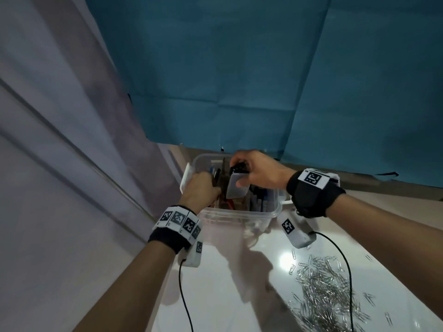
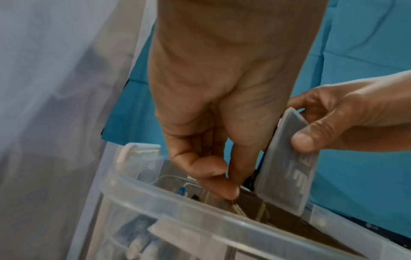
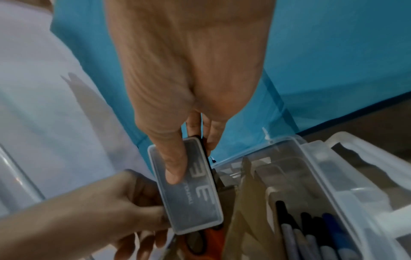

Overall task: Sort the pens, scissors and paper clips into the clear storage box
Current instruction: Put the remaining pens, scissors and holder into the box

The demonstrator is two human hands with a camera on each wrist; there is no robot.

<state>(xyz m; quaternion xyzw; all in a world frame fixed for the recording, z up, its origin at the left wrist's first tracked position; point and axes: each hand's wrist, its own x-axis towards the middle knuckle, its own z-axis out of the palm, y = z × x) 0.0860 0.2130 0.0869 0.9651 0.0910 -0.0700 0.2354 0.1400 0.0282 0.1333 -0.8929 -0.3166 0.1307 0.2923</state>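
The right hand (image 1: 257, 170) pinches a flat, frosted rectangular plastic case (image 1: 237, 186) with rounded corners, upright over the clear storage box (image 1: 239, 213). The left hand (image 1: 200, 189) reaches inside with curled fingers, seemingly pinching something thin, though blur hides what. Pens (image 3: 311, 235) stand in one compartment behind a beige divider; orange-handled scissors (image 3: 201, 241) lie below the case, and shiny wire paper clips (image 1: 326, 287) sprawl on the glossy white worktop (image 1: 227, 295).

Staged rec. setup, blue backdrop sheet (image 1: 215, 68), white table (image 1: 227, 295)
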